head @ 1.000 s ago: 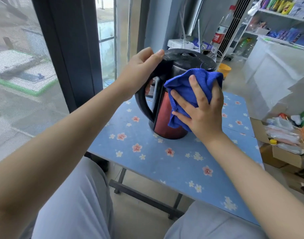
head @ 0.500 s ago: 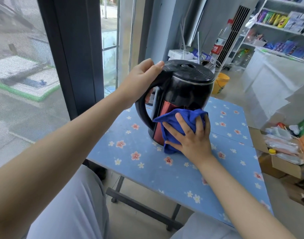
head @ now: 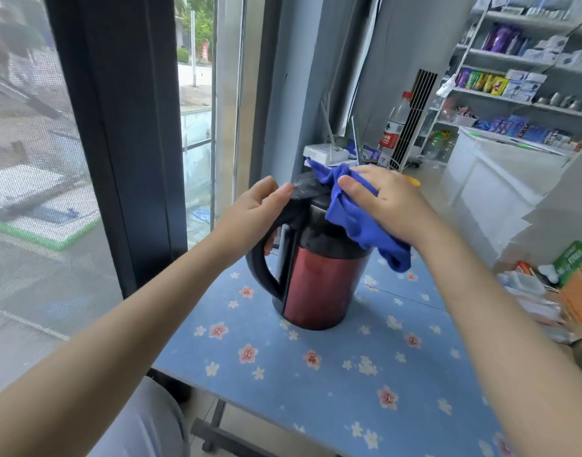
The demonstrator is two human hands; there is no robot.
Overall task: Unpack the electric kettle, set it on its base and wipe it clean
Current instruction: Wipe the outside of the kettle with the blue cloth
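The blue microfibre cloth (head: 359, 216) has climbed from the red steel kettle's (head: 319, 285) body to its lid, right hand (head: 387, 201) pressing it; left hand (head: 255, 214) clasps the handle.

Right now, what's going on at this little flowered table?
A person is wiping an electric kettle that stands upright on the blue flowered table. The left hand grips the top of the black handle to steady it. The right hand presses a blue cloth onto the lid, with part of the cloth hanging down the kettle's right side. A separate base under the kettle cannot be made out from this angle.
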